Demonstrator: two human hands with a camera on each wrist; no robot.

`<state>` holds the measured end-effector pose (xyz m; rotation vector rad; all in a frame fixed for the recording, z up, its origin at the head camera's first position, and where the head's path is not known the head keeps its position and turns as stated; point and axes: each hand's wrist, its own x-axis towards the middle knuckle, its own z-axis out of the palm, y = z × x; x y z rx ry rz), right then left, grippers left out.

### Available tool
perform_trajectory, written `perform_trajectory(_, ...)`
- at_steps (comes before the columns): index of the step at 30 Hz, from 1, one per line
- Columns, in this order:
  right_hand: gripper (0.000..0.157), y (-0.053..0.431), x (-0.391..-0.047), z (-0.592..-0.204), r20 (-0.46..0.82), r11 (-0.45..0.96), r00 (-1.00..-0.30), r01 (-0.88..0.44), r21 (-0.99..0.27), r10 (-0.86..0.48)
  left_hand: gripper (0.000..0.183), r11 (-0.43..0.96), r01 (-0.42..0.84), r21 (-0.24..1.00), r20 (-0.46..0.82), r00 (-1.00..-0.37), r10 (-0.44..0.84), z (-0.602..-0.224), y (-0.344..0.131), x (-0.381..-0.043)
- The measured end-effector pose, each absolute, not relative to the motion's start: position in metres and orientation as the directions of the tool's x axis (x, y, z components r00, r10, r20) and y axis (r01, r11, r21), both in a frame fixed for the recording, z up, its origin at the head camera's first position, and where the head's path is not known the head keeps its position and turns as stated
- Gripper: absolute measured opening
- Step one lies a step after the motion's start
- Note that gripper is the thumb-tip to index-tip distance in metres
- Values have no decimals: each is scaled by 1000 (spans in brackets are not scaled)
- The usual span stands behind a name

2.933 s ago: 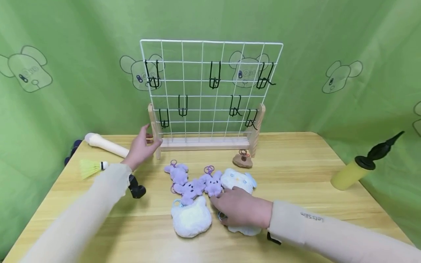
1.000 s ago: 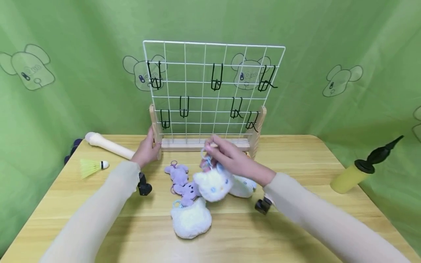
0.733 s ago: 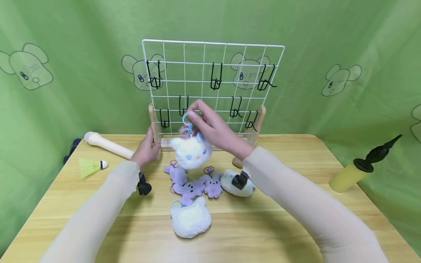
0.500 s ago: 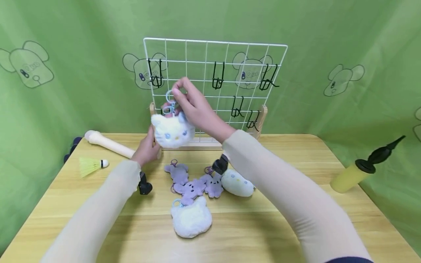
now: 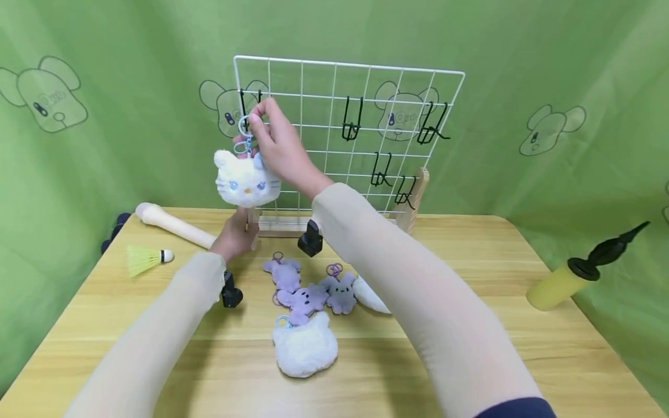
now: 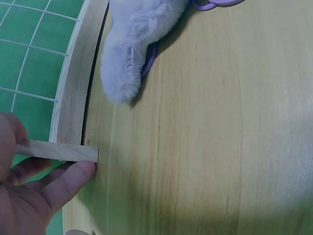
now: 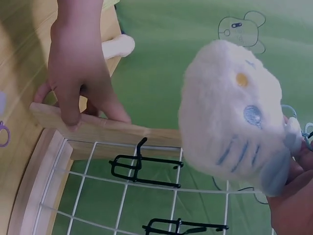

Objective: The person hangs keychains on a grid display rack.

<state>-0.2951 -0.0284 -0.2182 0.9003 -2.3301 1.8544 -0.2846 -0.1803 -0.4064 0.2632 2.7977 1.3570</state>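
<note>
My right hand (image 5: 284,142) pinches the light-blue ring of a white cat-face plush keychain (image 5: 247,181). The plush hangs in front of the upper left of a white wire grid rack (image 5: 334,64), near a black hook mostly hidden by the hand. In the right wrist view the cat plush (image 7: 227,107) tilts sideways above the grid. Low at the rack's left end, my left hand (image 5: 237,235) grips its wooden upright (image 6: 73,152), thumb and fingers on opposite sides. Below lie purple plush keychains (image 5: 284,276), a white plush keychain (image 5: 305,348), and another white plush (image 5: 368,296) partly behind my sleeve.
Several black hooks (image 5: 352,119) hang on the grid. At the left are a pale microphone-shaped stick (image 5: 175,225) and a yellow shuttlecock (image 5: 146,260). A yellow hand pump (image 5: 556,287) stands near the table's right edge. Green cloth hangs behind.
My right hand has picked up the white cat plush from the table and carried it up and left to the grid's upper left. My left hand has taken hold of the rack's upright.
</note>
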Motion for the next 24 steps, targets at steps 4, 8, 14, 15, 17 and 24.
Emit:
perform_trajectory(4,21,-29,-301,-221,364,150,-845,-449,-881,-392,71,625,168,763,72,-982,175,-403,-181,-283)
perform_trajectory(8,20,-28,-306,-225,368,164,-847,-455,-875,-385,75,624,164,764,76,-983,166,-402,-180,-283)
perform_trajectory(14,20,-21,-310,-233,351,180,-856,-440,-880,-380,79,598,142,789,45,-984,175,-407,-170,-286)
perform_trajectory(15,19,-20,-310,-233,342,190,-860,-434,-881,-378,80,596,146,789,49,-983,176,-408,-169,-287)
perform_trajectory(17,20,-20,-311,-234,338,199,-859,-435,-878,-385,83,595,153,789,65,-984,167,-409,-169,-288)
perform_trajectory(24,23,-25,-312,-233,336,291,-864,-454,-842,-376,85,596,155,788,81,-986,148,-411,-179,-290)
